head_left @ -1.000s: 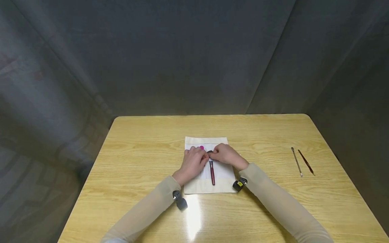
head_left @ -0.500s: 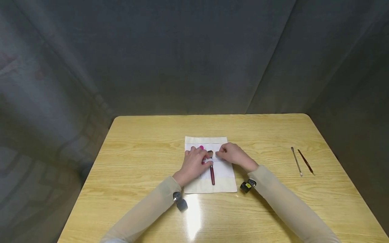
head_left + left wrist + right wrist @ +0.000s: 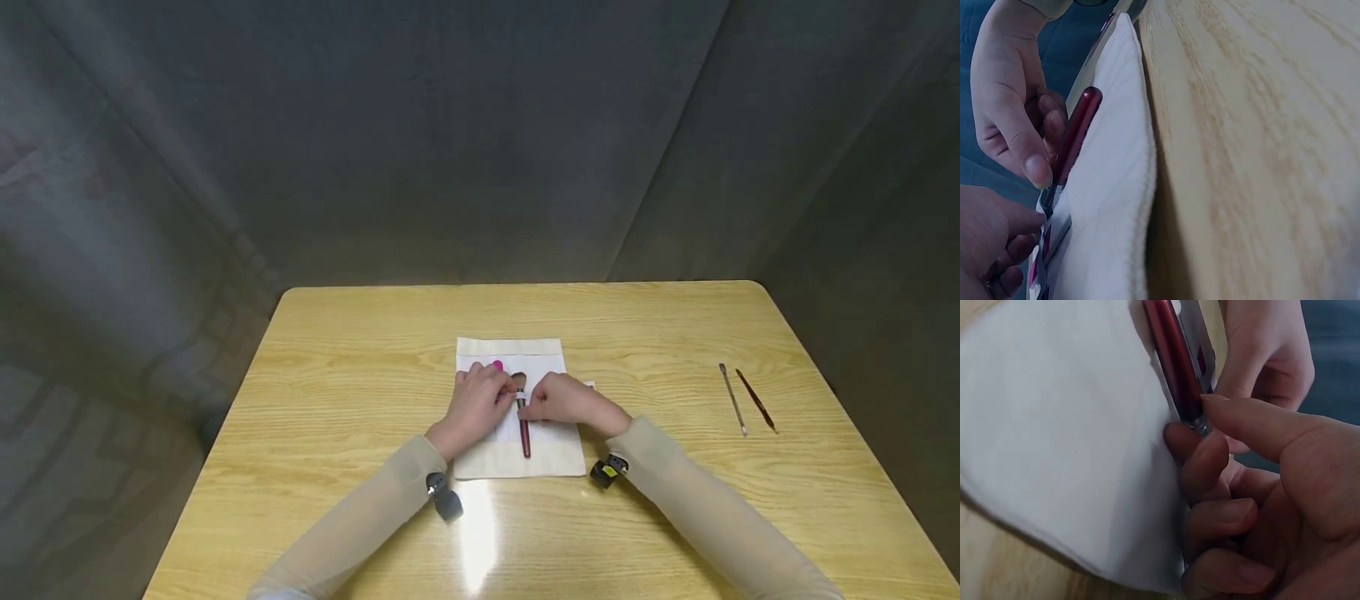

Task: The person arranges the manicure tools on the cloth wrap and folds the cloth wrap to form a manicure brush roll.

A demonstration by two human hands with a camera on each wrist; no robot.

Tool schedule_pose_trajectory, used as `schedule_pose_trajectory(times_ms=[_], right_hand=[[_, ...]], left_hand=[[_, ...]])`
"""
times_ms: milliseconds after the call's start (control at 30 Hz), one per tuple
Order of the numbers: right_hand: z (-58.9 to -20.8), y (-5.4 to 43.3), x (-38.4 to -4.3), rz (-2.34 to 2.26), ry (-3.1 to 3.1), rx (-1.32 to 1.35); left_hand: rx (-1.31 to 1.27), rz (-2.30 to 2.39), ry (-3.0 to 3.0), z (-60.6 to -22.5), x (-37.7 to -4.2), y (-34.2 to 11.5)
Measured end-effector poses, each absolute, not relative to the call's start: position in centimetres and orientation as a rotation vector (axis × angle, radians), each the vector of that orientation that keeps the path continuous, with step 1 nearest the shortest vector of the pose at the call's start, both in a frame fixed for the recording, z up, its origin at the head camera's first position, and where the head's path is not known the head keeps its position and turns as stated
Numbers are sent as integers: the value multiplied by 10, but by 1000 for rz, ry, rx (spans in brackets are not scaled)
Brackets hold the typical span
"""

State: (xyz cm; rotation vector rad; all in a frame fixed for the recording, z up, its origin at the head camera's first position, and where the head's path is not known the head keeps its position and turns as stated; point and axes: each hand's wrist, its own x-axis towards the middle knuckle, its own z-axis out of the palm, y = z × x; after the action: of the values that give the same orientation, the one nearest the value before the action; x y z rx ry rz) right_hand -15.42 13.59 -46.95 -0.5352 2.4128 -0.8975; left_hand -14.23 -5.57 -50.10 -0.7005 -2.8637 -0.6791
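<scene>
Right wrist: the brush (image 3: 1175, 362) lies between the right fingers (image 3: 1205, 465).

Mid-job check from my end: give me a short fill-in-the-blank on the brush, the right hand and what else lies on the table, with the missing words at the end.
1. The brush has a dark ____ handle.
2. The right hand pinches the brush between its fingers and ____.
3. In the head view, the pink item shows on the brush's ____ side.
4. On the table, right of the cloth, lie ____ slim tools.

Missing words: red; thumb; left; two.
</scene>
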Motion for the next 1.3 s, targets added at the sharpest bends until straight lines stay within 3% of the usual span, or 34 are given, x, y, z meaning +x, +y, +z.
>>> schedule_pose_trajectory(times_ms=[700, 1300], right_hand=[[-474, 126, -153, -857, 2509, -398], [-475, 126, -152, -825, 2515, -454]], left_hand=[[-706, -693, -2900, -500, -145, -55], [-718, -700, -2878, -501, -146, -56]])
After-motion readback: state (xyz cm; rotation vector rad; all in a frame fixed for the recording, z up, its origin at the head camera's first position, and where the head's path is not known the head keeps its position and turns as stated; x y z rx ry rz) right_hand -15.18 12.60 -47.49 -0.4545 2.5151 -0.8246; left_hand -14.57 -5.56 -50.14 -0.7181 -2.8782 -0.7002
